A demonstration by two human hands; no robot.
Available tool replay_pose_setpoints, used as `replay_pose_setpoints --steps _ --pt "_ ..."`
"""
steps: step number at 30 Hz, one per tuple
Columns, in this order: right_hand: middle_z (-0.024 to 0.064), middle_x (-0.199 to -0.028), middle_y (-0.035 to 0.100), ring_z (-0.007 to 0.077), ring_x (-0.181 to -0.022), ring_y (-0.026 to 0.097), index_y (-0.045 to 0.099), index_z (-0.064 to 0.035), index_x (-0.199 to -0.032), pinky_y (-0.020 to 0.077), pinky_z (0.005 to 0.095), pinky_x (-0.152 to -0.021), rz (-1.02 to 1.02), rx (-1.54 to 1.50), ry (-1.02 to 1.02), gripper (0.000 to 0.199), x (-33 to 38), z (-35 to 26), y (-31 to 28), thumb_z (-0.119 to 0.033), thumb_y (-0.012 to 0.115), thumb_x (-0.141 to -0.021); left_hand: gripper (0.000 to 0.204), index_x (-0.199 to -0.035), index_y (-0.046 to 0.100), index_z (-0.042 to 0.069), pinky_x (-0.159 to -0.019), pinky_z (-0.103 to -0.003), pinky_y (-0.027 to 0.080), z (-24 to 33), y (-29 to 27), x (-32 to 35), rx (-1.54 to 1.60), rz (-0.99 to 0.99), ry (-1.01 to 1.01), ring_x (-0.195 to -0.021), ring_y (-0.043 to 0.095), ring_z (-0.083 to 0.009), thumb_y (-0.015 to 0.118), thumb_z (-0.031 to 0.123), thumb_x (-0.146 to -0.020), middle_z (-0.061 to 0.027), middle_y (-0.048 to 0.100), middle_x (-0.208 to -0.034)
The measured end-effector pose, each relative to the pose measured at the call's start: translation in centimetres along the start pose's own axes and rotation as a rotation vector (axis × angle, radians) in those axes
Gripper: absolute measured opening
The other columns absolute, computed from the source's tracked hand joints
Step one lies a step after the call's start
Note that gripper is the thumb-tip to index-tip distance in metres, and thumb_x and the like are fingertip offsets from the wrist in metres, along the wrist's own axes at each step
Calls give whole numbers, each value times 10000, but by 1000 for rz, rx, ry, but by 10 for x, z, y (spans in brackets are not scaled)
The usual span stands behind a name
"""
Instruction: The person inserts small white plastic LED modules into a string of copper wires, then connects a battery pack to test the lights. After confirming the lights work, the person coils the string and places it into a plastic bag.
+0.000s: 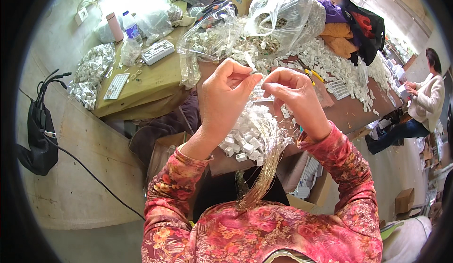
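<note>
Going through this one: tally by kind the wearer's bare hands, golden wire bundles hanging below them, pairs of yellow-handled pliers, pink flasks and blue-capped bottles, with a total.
Wearer's bare hands (left hand, right hand): 2
Golden wire bundle: 1
Yellow-handled pliers: 1
Pink flask: 1
Blue-capped bottle: 1
Total: 6

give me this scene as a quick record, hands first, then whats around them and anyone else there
left hand: raised over the brown table, thumb and finger drawn together; anything between them is too small to tell
right hand: raised beside the left, fingertips close to it
below hands: pile of small white pieces, bundle of thin gold-coloured strands
right of hands: yellow-handled pliers
beyond hands: large clear plastic bag
left table: pink tumbler, blue-capped bottle
co-worker: at far right, pale top
</note>
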State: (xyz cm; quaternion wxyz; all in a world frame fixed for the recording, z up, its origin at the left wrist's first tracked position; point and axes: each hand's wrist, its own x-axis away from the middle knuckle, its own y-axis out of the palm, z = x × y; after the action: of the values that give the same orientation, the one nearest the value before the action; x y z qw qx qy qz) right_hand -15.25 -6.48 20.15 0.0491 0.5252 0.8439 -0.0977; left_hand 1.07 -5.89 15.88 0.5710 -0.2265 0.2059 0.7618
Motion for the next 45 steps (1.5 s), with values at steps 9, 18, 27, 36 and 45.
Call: replay_pose_setpoints --steps 9,18,27,36,45 --pt "-6 -695 596 35 -555 540 620 21 -808 427 199 -491 11 152 -52 130 -4 -5 0 -98 637 -859 135 -915 563 8 -709 -231 531 -2 -5 0 515 -113 -241 -770 648 -118 667 87 -883 -68 655 -840" --pt "32 -774 662 57 -611 584 669 33 -919 470 194 -560 -16 -14 -16 149 0 1 3 -107 651 -874 120 -957 553 46 -770 -272 508 -6 10 10 925 -22 -454 -816 620 -125 611 148 -934 -47 624 -890" --pt "40 -738 678 59 -670 624 671 38 -931 491 203 -597 48 112 -78 200 -8 16 5 -139 707 -844 115 -989 578 70 -742 -271 477 -15 10 10 855 -20 -521 -812 630 -130 597 173 -942 -49 655 -895" --pt "121 -811 702 170 -733 683 717 -70 -965 528 281 -665 97 735 -242 171 -64 113 -74 -178 692 -834 162 -1077 539 11 -623 -203 521 -29 -31 8 1151 -66 -825 -1054 576 -233 506 137 -979 -136 600 -1098" --pt "114 -907 693 258 -826 667 720 -80 -945 520 342 -755 0 750 -275 142 -128 199 -86 -127 664 -823 209 -1131 429 -111 -811 -275 593 -48 -19 37 1934 186 -943 -950 620 -270 452 29 -977 -258 503 -1109"
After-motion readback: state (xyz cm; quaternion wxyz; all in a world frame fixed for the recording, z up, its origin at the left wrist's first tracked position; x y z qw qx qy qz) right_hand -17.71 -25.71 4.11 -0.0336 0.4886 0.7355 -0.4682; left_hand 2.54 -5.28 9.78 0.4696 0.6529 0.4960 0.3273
